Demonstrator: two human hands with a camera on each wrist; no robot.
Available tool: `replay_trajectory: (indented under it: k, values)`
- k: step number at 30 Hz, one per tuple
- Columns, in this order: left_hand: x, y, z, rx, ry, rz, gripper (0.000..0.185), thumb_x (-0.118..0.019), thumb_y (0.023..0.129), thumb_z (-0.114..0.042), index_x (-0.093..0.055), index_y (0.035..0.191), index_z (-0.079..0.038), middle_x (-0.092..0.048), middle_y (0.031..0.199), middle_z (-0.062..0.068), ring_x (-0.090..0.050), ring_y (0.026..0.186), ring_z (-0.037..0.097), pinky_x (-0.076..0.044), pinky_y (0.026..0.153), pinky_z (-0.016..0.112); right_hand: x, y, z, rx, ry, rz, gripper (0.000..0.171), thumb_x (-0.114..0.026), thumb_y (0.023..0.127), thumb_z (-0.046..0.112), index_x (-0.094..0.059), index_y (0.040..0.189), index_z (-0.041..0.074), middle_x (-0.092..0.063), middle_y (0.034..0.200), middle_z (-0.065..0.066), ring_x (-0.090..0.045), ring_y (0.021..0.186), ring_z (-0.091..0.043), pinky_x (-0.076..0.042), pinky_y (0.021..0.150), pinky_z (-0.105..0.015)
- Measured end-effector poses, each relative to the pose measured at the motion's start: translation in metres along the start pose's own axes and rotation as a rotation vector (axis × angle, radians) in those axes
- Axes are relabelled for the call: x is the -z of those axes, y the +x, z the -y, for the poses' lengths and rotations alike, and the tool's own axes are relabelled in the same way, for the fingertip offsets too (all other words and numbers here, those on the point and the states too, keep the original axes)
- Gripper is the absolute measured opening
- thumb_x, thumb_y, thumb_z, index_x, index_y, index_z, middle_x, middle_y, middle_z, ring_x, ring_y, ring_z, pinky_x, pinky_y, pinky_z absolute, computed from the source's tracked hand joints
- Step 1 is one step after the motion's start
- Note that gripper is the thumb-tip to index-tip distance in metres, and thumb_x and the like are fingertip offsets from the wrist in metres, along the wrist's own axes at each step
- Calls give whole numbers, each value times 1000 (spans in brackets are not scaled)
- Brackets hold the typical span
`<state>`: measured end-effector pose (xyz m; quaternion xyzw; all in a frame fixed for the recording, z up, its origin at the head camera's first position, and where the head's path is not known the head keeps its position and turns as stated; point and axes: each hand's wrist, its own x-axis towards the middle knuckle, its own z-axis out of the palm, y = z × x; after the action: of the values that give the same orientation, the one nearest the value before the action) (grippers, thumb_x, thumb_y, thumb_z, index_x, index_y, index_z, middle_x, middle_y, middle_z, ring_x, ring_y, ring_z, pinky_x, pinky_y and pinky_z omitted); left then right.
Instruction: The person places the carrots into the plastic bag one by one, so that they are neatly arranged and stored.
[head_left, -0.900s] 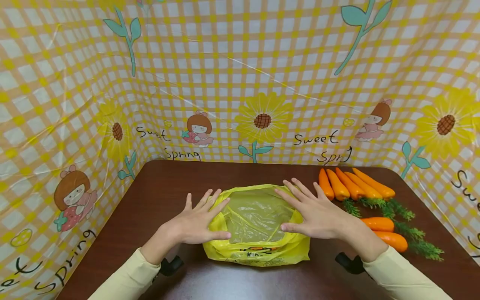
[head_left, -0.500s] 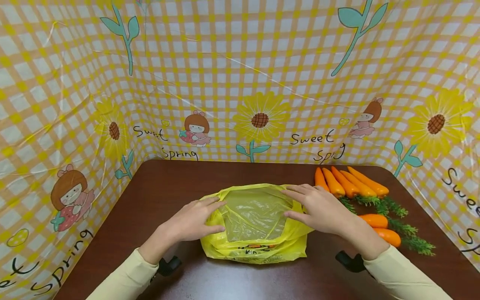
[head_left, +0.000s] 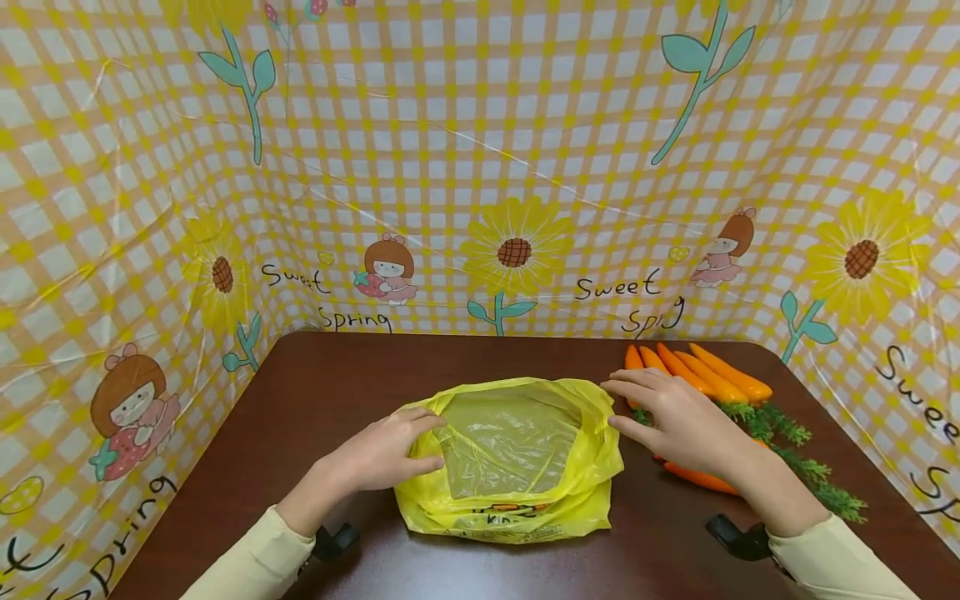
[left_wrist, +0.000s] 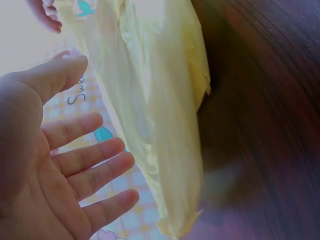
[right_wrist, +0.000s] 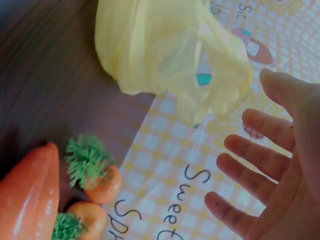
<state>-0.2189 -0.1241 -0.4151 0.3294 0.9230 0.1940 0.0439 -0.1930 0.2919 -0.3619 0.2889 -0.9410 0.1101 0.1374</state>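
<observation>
yellow bag (head_left: 513,457) lies mouth-up at lower centre of the surface (head_left: 337,392). left hand (head_left: 378,454) and right hand (head_left: 675,421), fingers spread and loose, flank its rim; best to spread both edges evenly, clear of carrots (head_left: 712,379).

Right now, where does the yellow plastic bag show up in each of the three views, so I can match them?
Head: the yellow plastic bag lies at centre, lower half, between the left hand and right hand.
Left wrist: it fills the middle, running top to bottom, right of the open palm.
Right wrist: it is at top centre, above the carrots.
Shared landmark: the brown table.
</observation>
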Motion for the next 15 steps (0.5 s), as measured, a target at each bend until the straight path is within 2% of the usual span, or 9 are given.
replay_trajectory:
  k: [3, 9, 12, 15]
  values:
    - [-2, 0, 3, -3, -7, 24, 56, -68, 96, -39, -57, 143, -11, -54, 146, 8, -48, 138, 27, -40, 112, 48, 0, -3, -4, 0, 12, 1, 42, -73, 94, 31, -67, 132, 13, -63, 134, -8, -61, 119, -31, -52, 91, -53]
    - [3, -1, 7, 1, 15, 4, 55, -68, 97, -39, -57, 142, -10, -54, 144, 7, -45, 140, 29, -16, 121, 61, 0, -9, -13, -40, 29, 17, 44, -71, 95, 32, -64, 135, 15, -61, 137, -12, -56, 126, -36, -49, 94, -58]
    - [7, -2, 8, 18, 5, -28, 54, -69, 96, -38, -58, 140, -10, -52, 144, 6, -48, 137, 27, -29, 118, 54, 1, -10, -19, -60, 44, 23, 44, -71, 96, 32, -63, 136, 16, -60, 138, -12, -54, 127, -36, -48, 95, -58]
    - [8, -1, 8, 21, 8, -65, 50, -69, 96, -37, -60, 136, -8, -53, 138, 5, -55, 123, 21, -46, 103, 43, 2, -10, -25, -66, 60, 26, 43, -70, 96, 32, -63, 136, 17, -59, 139, -11, -53, 129, -36, -47, 96, -59]
